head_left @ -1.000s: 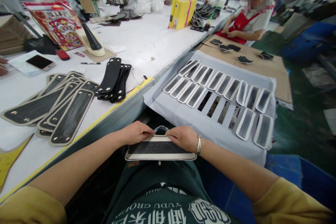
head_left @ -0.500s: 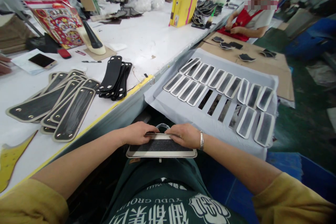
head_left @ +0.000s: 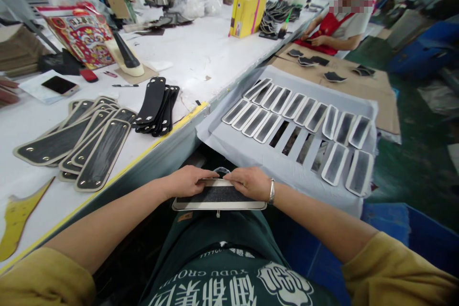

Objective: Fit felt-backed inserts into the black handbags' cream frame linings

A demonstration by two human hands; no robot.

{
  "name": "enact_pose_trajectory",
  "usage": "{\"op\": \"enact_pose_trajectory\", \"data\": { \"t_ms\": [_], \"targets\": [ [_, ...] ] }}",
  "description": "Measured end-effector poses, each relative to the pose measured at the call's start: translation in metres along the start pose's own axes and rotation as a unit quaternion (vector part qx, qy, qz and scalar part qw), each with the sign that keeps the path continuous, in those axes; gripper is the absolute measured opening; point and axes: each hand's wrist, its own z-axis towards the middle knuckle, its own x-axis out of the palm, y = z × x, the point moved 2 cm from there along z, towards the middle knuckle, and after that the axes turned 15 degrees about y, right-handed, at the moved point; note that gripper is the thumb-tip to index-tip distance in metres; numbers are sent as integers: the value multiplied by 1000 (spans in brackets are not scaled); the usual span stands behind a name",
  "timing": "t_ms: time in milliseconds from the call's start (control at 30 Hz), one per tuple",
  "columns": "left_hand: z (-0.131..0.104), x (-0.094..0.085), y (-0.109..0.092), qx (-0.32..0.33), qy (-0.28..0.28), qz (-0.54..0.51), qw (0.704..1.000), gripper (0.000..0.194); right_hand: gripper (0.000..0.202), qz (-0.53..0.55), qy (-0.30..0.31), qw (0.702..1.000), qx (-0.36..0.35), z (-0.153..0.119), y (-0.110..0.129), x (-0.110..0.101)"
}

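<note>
A dark rectangular panel with a pale border (head_left: 215, 194) is held level in front of my green apron. My left hand (head_left: 187, 180) grips its far edge on the left, fingers underneath and thumb along the top. On the same edge, my right hand (head_left: 251, 183) pinches from the right, a bracelet on its wrist. Both thumbs come close together at the middle of the edge. A clear loop (head_left: 222, 171) shows just behind them; what it belongs to is hidden. Similar pale-edged panels (head_left: 335, 165) lie in rows on the grey sheet (head_left: 247, 150) ahead to the right.
On the white table (head_left: 193, 57) lie larger panels with snaps (head_left: 103, 155), a pile of black straps (head_left: 152, 103), a yellow piece (head_left: 25, 220) and a phone (head_left: 60, 84). A yellow box (head_left: 247, 14) stands farther back. Another person (head_left: 339, 28) works at the far right. Blue bins (head_left: 387, 229) stand low right.
My right thumb has slid slightly left along the panel's edge, toward my left thumb. The panel remains in both hands, and the view has shifted slightly.
</note>
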Motion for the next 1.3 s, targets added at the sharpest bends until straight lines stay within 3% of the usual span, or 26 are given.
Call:
{"op": "enact_pose_trajectory", "data": {
  "t_ms": [467,1067,1300],
  "targets": [
    [-3,9,-5,52,0,99,994,44,34,-100,-26,993,-51,-4,-2,17],
    [3,11,-3,60,28,187,980,46,35,-206,57,974,-75,-1,8,9],
    [2,13,-7,58,21,197,978,46,38,-237,71,968,-42,0,22,12]
  ]
}}
